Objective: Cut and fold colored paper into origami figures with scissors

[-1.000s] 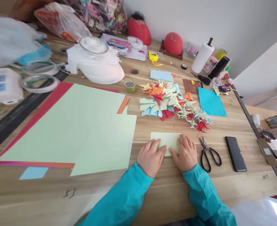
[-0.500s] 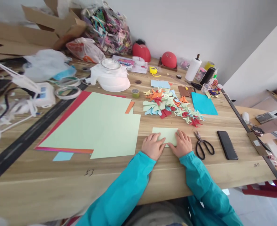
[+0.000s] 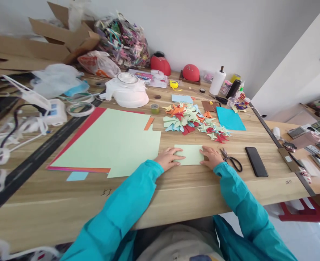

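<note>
A small pale green paper rectangle [image 3: 190,154] lies flat on the wooden table [image 3: 176,195] in front of me. My left hand [image 3: 168,158] rests on its left edge with the fingers stretched flat. At the paper's right edge my right hand [image 3: 212,157] presses down, fingers extended. Both sleeves are teal. Just right of my right hand lie black-handled scissors [image 3: 232,160].
A large pale green sheet [image 3: 108,141] over red and orange sheets lies to the left. A heap of folded paper shapes [image 3: 192,121], a blue sheet [image 3: 230,119] and a black phone [image 3: 256,166] lie beyond and right. Clutter, bags and cardboard line the back.
My hands have slid apart from the paper's middle to its left and right edges. The camera has pulled back and tilted up, so the table looks farther away.
</note>
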Motion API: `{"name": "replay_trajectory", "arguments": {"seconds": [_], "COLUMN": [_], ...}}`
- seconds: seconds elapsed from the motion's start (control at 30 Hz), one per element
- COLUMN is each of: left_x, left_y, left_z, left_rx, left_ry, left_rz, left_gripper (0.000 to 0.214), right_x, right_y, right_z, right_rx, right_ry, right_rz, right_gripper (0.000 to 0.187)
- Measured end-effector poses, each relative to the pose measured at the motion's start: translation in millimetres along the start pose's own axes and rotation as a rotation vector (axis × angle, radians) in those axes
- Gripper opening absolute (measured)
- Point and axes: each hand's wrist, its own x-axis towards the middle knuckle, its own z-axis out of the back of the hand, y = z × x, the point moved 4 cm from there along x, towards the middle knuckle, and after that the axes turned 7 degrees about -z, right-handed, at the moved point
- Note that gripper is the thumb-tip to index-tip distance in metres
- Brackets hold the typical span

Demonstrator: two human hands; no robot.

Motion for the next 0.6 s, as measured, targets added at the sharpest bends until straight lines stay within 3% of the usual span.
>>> {"name": "replay_trajectory", "arguments": {"seconds": [0.17,0.33,0.47,0.6], "left_x": [0,0,5,15], "left_y": [20,27,17,-11], "left_z": [2.1,3.6,3.9,7.4], "left_rx": [-0.185,-0.261,-0.231,-0.080], "left_ry": [0.102,0.165,0.117,-0.022], "left_rz": [-0.127,-0.153,-0.053,0.122], "left_gripper": [0.032,0.035,0.027,0.024], "right_x": [8,11,10,13], "right_y": [-11,-14,-10,-3], "right_z": [3,2,4,6], "right_rx": [0.038,0.046,0.036,0.030], "right_ry": [0.065,0.157,0.127,0.067], "right_rz": [0.041,0.029,0.021,-0.035], "right_gripper": [0.062,0.067,0.059,0.038]}}
